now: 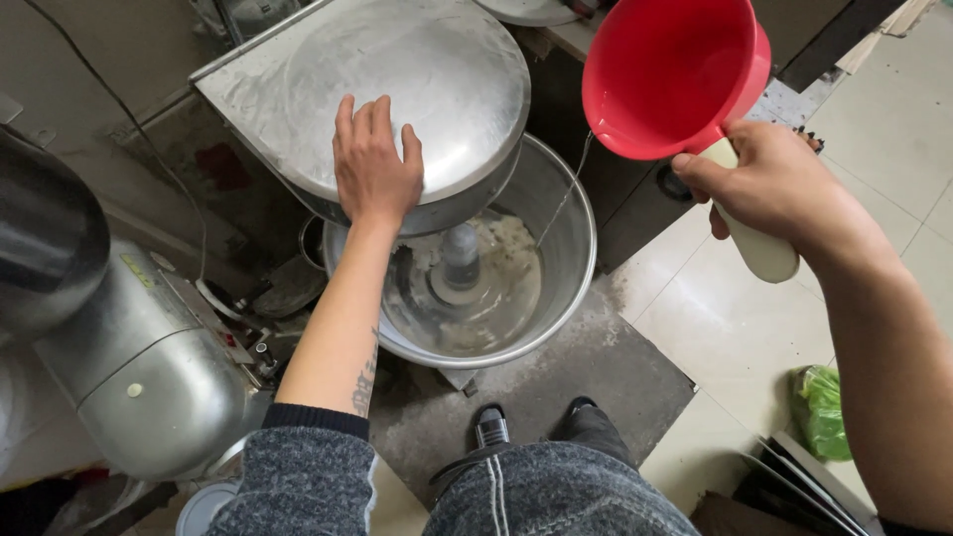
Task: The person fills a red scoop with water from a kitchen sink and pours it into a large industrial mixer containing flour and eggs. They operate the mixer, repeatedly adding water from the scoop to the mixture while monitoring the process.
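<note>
Grey concrete and pale floor tiles surround a steel mixing bowl [556, 298]. Left hand [375, 169] lies flat, fingers spread, on the raised metal lid [447, 89] above it. Right hand [769, 184] grips a red ladle [670, 74], trickling water into the bowl below.

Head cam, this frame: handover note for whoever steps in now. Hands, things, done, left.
Left hand: flat on the raised steel lid, fingers spread, holding it tilted open above the steel bowl.
Right hand: gripping the cream handle of the red ladle, tipped over the bowl's far rim.
Done: a thin stream of water runs from the ladle into the bowl; cloudy water lies around the central post.
Left, as I judge it: the ladle looks nearly drained; lid not yet lowered.
Nearby: a steel machine housing to the left, a green bag on the floor at right.
</note>
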